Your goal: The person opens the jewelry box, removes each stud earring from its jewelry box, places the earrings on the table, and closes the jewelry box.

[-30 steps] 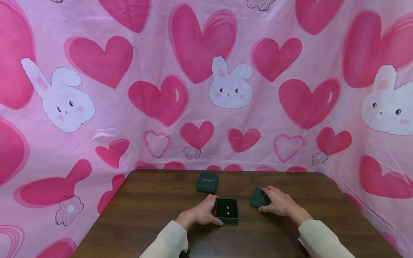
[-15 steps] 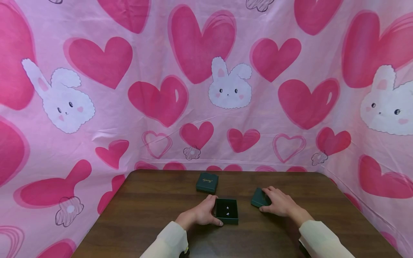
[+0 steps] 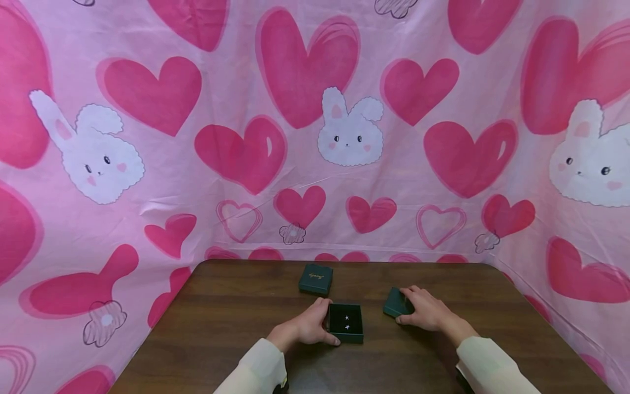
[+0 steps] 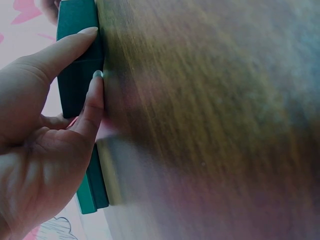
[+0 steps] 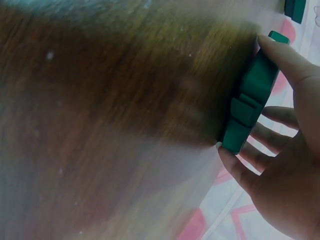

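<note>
An uncovered dark green jewelry box point(image 3: 346, 338) sits on the table, and two small star-shaped pieces point(image 3: 346, 322) show against its black lining. My left hand point(image 3: 309, 323) grips this box by its left side, thumb at the near corner and fingers toward the back. In the left wrist view, the thumb lies against the green wall point(image 4: 80, 75). To the right, a dark green box lid point(image 3: 394, 303) rests under my right hand point(image 3: 428, 309). The right wrist view has this lid point(image 5: 255, 80) held between thumb and fingers, low at the tabletop.
A second dark green box point(image 3: 316, 278), with gold lettering on top, stands farther back, behind the left hand. All of it is on a brown wooden table point(image 3: 236, 306). A pink cloth point(image 3: 295, 180) printed with hearts and rabbits hangs around the table's back and sides.
The right hand and the lid have shifted very slightly to the right. The left hand and the uncovered box stay where they were.
</note>
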`<control>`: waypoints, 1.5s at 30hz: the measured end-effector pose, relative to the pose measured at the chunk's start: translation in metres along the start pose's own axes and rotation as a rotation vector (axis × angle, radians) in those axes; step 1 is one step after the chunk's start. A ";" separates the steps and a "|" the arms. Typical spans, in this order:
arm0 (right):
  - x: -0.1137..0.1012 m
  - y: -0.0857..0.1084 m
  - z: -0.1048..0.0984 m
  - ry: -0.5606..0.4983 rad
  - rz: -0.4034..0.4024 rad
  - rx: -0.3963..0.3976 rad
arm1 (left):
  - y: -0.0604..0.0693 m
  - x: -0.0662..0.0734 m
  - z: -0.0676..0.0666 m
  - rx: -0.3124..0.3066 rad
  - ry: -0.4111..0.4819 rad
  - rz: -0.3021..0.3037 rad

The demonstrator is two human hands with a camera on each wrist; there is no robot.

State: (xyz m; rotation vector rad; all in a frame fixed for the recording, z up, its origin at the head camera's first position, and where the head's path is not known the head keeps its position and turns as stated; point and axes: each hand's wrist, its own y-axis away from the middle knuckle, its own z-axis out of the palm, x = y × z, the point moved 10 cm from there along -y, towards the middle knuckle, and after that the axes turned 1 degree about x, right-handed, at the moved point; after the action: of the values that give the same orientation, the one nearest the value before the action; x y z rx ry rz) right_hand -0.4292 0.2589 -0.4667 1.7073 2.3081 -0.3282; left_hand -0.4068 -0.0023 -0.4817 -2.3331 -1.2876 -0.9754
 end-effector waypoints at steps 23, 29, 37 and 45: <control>-0.004 0.000 -0.006 0.043 0.006 0.012 | 0.002 0.002 0.000 0.002 -0.004 0.013; -0.010 0.000 -0.014 0.041 -0.025 0.048 | 0.002 0.003 0.000 0.001 -0.003 0.022; -0.017 -0.001 -0.017 0.058 -0.030 0.062 | 0.001 0.001 -0.001 0.004 -0.007 0.012; -0.026 -0.004 -0.013 0.079 -0.062 0.073 | -0.001 -0.001 0.002 -0.008 -0.020 0.031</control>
State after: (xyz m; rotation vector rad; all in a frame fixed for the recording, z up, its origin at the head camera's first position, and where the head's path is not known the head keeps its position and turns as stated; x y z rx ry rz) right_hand -0.4264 0.2382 -0.4456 1.7148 2.4380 -0.3668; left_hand -0.4071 -0.0013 -0.4837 -2.3673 -1.2529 -0.9520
